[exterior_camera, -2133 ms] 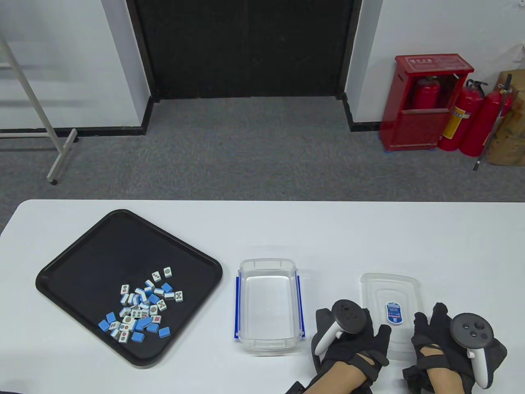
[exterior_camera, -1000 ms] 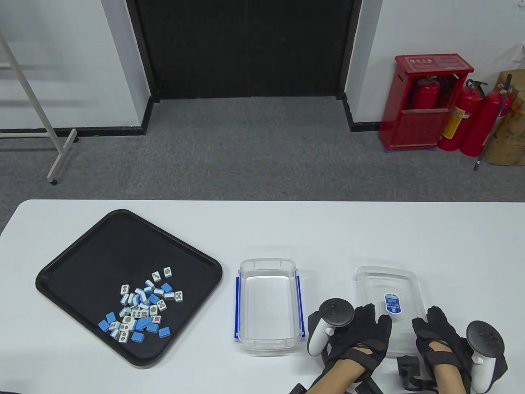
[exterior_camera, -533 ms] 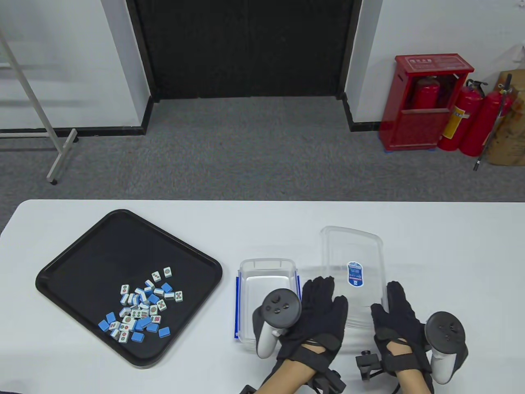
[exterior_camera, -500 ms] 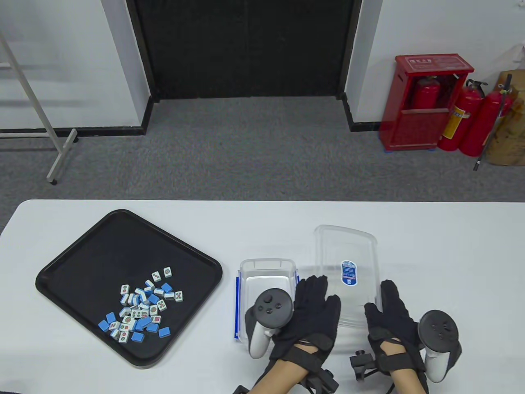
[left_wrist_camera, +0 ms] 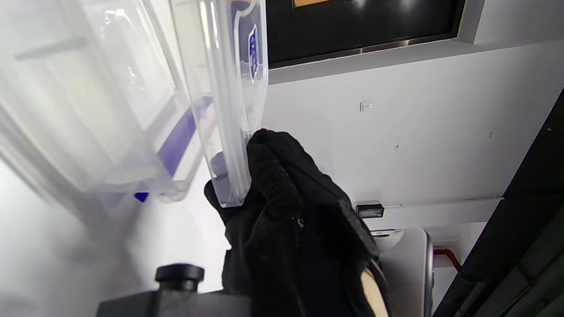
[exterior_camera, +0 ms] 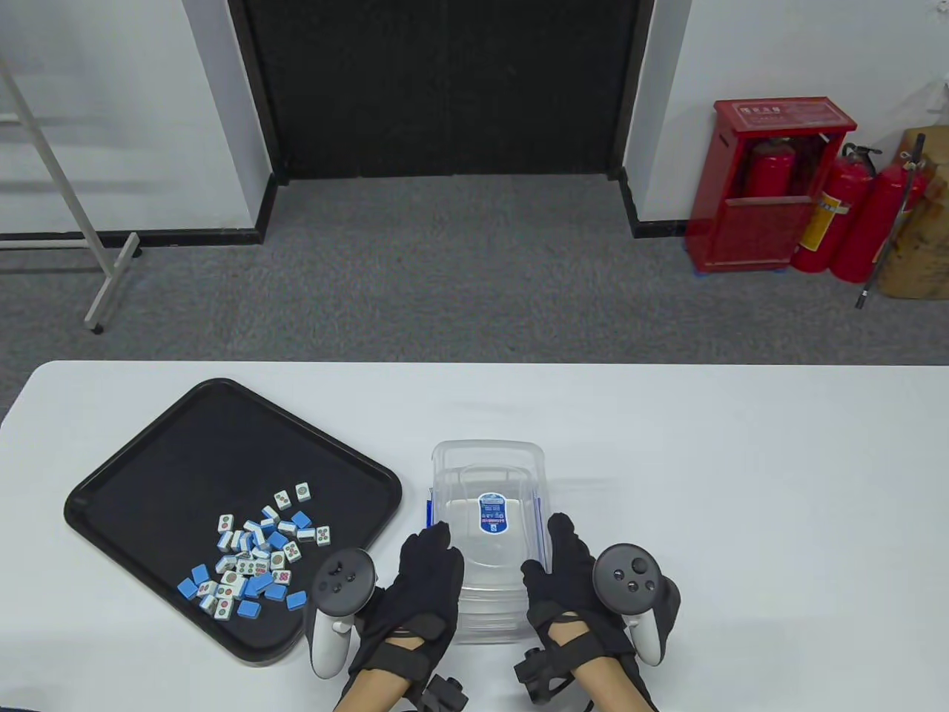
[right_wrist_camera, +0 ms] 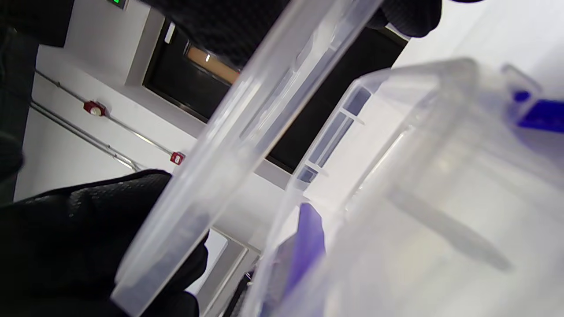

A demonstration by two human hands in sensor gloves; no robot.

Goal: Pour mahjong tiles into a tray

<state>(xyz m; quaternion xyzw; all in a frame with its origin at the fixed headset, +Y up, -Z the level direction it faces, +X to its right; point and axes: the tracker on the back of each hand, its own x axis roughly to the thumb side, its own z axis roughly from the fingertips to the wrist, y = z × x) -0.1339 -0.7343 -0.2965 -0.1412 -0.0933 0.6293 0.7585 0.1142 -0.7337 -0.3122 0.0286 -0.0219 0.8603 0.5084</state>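
- The clear lid [exterior_camera: 489, 512] sits over the clear box [exterior_camera: 485, 593], held at its two long edges; the wrist views show a gap between lid and box rim, so it is not seated.
- Left hand [exterior_camera: 415, 601] grips the lid's left edge: in the left wrist view the fingers [left_wrist_camera: 273, 176] curl closed around that edge, thumb under.
- Right hand [exterior_camera: 571, 601] grips the lid's right edge; the right wrist view shows dark fingers [right_wrist_camera: 79, 229] wrapped on the edge of the lid [right_wrist_camera: 246, 132], above the box [right_wrist_camera: 418, 198].
- The tiles [exterior_camera: 256, 552] lie in a loose heap in the black tray [exterior_camera: 148, 475], toward its 5 o'clock corner, well apart from both hands at their 9 o'clock.
- The tray's right corner is near the box; the left hand's tracker [exterior_camera: 337, 601] hangs just beside the tray's near edge.
- The counter [exterior_camera: 741, 482] lies bare from 12 to 3 o'clock of the box; its near edge is close behind the wrists.
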